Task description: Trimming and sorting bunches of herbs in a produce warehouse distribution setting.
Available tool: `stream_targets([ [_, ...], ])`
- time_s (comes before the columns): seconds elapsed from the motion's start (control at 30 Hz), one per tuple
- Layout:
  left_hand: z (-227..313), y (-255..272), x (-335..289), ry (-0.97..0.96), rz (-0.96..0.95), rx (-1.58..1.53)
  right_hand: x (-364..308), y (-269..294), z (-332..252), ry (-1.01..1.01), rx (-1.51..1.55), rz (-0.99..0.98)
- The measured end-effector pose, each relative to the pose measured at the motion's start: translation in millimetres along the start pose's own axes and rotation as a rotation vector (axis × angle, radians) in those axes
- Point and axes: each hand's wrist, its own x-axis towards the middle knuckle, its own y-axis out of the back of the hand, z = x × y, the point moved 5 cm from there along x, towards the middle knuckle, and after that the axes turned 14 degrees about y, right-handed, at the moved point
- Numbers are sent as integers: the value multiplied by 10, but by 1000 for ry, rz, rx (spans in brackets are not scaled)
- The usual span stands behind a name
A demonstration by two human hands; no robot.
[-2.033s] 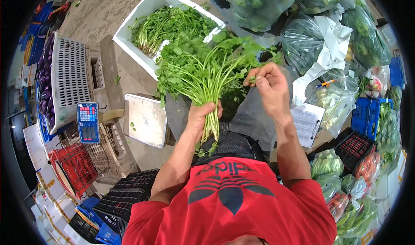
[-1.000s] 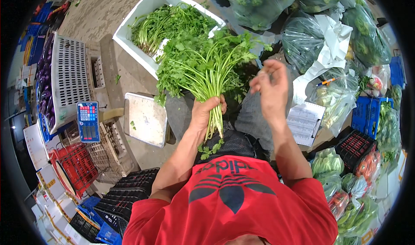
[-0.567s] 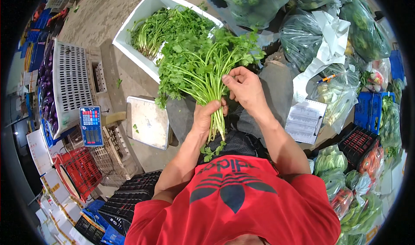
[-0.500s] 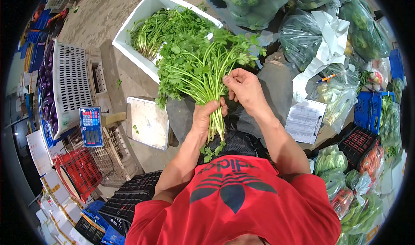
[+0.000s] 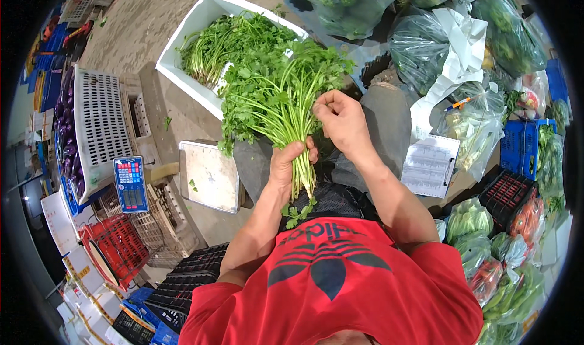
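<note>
A bunch of leafy green herbs point(image 5: 286, 104), thin-stemmed like coriander or celery, stands tilted above my lap. My left hand point(image 5: 291, 161) is closed around its lower stems, with the leaves fanning out above and a small leafy sprig hanging below. At the right edge of the bunch is my right hand point(image 5: 340, 121), its thumb and fingers pinched together. Whatever those fingertips may hold is too small to make out. Beyond the bunch, a white foam box point(image 5: 173, 62) contains more of the same greens point(image 5: 213, 50), some with roots showing.
A scale platform point(image 5: 210, 177) with a blue keypad display point(image 5: 131, 184) sits at my left, by a white crate point(image 5: 104, 104) and eggplants point(image 5: 67, 126). On my right lie a clipboard point(image 5: 431, 165), bagged vegetables point(image 5: 420, 47) and a blue crate point(image 5: 519, 149).
The top of the bunch has shifted slightly left, and my right hand's pinched fingers now sit a little apart from the stems. The left hand keeps its hold.
</note>
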Motion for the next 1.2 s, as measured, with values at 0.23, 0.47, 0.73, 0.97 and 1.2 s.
stream_targets([
  [0.23,46,-163,-51,-3,-37,133,71,32,-71,-148,145,1],
  [0.47,26,-59,20,-27,-53,13,-12,61,-81,-242,413,5],
  [0.73,78,-34,63,-99,178,-114,-467,-101,-533,397,-69,-108],
  [0.97,144,148,30,53,195,-49,-623,21,-944,384,26,-568],
  [1.2,391,-8,-14,-54,-287,-374,-571,717,-740,-57,636,-695],
])
